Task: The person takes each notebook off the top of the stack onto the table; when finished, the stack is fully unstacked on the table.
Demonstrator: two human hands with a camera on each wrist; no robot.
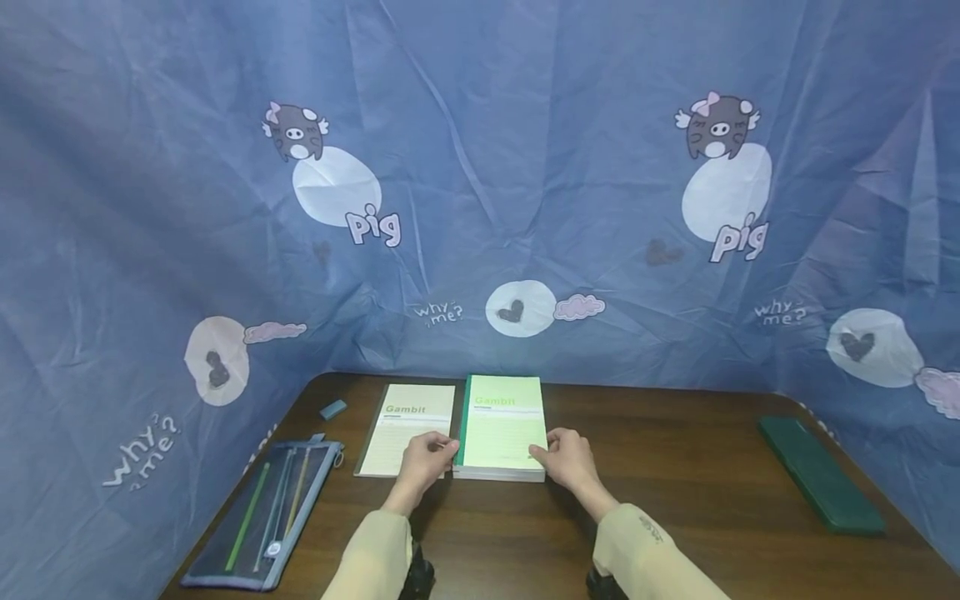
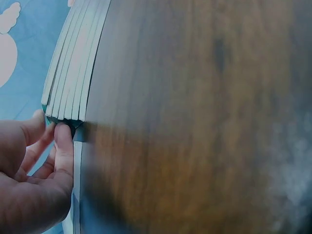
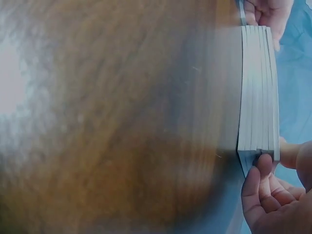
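Notebooks (image 1: 501,433), a thick pale-green paper stack, sit on the brown wooden worktop (image 1: 675,475), pinched at opposite sides by the left hand (image 1: 424,463) and right hand (image 1: 570,460); squaring seems underway, calling for even pressure

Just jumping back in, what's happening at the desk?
A person has both hands at a stack of notebooks on the table: the left hand at its left edge, the right hand at its right, thumb on the top cover. Another notebook lies just left of the stack. A pencil case lies farther left, a green case far right.
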